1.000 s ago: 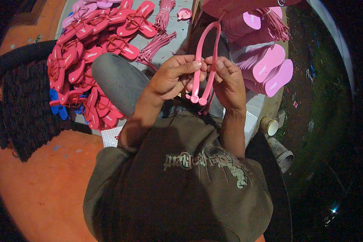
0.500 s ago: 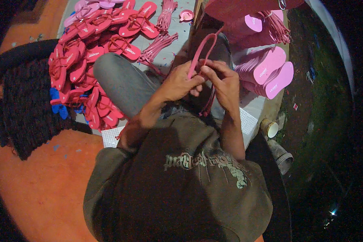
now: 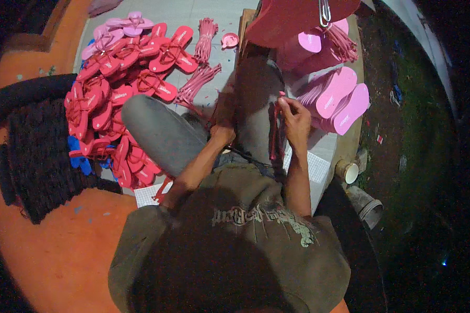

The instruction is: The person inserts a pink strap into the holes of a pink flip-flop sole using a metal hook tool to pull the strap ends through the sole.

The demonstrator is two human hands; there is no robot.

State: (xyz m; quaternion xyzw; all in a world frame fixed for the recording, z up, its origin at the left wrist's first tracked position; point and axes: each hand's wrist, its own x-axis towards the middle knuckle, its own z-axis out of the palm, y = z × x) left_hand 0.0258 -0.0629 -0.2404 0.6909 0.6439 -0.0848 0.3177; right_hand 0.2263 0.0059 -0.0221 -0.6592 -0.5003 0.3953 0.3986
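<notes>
My right hand (image 3: 296, 122) is raised over my right thigh, thumb and fingers pinched on a pinkish-red flip-flop strap (image 3: 281, 94). Below it, more reddish strap strands (image 3: 274, 138) hang or lie along my thigh; whether they join the held piece, I cannot tell. My left hand (image 3: 223, 134) is between my knees, its fingers lost in shadow. Beyond it lie tied bundles of pink straps, one nearer (image 3: 199, 83) and one farther (image 3: 207, 40). To the right of my right hand, light pink soles (image 3: 337, 93) stand in stacked rows.
A heap of red flip-flops (image 3: 122, 94) with straps fitted covers the left side, lilac ones (image 3: 133, 23) behind. A small pink dish (image 3: 230, 40) sits on the tiles. At the top, a dark red surface (image 3: 297, 23) carries a metal clip (image 3: 325, 13). A cup (image 3: 348, 172) stands right.
The looped strap held up between both hands is no longer stretched there. My hands have parted: the left moved down and left into shadow, while the right keeps a pinch farther right.
</notes>
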